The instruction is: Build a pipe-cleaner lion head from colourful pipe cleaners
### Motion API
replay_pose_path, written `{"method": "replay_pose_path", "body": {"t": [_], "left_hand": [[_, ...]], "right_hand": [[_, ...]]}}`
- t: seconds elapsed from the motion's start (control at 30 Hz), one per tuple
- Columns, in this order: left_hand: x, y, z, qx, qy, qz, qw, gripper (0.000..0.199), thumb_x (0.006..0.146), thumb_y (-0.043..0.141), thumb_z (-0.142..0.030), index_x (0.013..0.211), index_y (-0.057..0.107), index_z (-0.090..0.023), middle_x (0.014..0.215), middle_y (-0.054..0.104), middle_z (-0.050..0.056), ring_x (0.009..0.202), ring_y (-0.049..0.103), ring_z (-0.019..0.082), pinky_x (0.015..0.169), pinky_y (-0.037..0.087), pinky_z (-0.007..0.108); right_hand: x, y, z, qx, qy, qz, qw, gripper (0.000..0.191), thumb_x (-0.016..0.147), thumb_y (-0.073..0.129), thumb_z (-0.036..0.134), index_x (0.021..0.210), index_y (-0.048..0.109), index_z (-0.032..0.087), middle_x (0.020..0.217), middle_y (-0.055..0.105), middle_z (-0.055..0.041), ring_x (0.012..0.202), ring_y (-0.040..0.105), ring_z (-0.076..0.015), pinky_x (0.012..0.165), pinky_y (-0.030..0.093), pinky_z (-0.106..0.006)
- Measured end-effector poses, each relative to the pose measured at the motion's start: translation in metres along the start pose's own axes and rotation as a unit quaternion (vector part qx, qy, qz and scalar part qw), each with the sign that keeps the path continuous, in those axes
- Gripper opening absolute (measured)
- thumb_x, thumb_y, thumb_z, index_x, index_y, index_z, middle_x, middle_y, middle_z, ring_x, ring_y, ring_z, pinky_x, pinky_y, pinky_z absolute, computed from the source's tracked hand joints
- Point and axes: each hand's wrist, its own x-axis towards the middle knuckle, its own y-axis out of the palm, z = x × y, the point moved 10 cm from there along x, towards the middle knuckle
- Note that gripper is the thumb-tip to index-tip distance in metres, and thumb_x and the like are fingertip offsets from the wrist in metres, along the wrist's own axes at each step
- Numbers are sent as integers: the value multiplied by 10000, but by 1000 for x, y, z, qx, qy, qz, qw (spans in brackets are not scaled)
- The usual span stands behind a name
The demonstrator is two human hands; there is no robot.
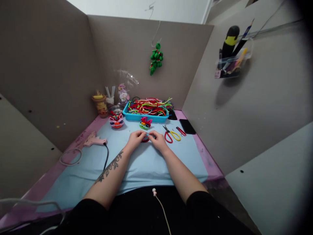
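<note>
Both hands meet over the middle of the blue cloth [144, 163]. My left hand [136, 139] pinches the left side of a small piece with blue and red parts [146, 139], and my right hand [157, 139] pinches its right side. Fingers hide most of this piece. Just beyond them sits a small pink, orange and green figure [145, 123]. A pink and red animal-head figure [116, 121] stands farther left. Behind is a blue tray [146, 118] heaped with colourful fuzzy stems [150, 106].
Scissors [171, 134], a red tool [181, 131] and a black phone [187, 126] lie at right. A pink glue gun [94, 140] with its cord is at left. Jars and a metal bowl [116, 110] stand back left. Grey panels surround the table; a green ornament [156, 58] hangs behind.
</note>
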Motion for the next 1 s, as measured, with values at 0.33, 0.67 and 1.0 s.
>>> {"method": "replay_pose_path", "body": {"t": [0.33,0.67,1.0], "left_hand": [[-1,-1,-8,59,63,-3,996,290,789,567,-390,890,703,-154,892,723,72,841,647,208,792,492,311],[0,-1,-8,60,61,1,996,282,786,564,-376,897,699,-154,864,723,59,805,650,195,770,500,302],[2,-2,0,42,39,-6,998,295,795,539,-404,855,664,-144,751,692,42,676,615,161,612,483,255]], "right_hand": [[0,0,-12,53,84,18,995,269,794,531,397,658,587,172,508,526,30,505,472,-107,525,384,-223],[0,10,-30,124,127,35,983,276,778,541,449,802,585,177,526,550,37,459,463,-94,465,362,-208],[3,5,-14,91,37,7,995,220,739,614,319,903,632,174,879,646,-42,806,575,-162,690,449,-263]]}}
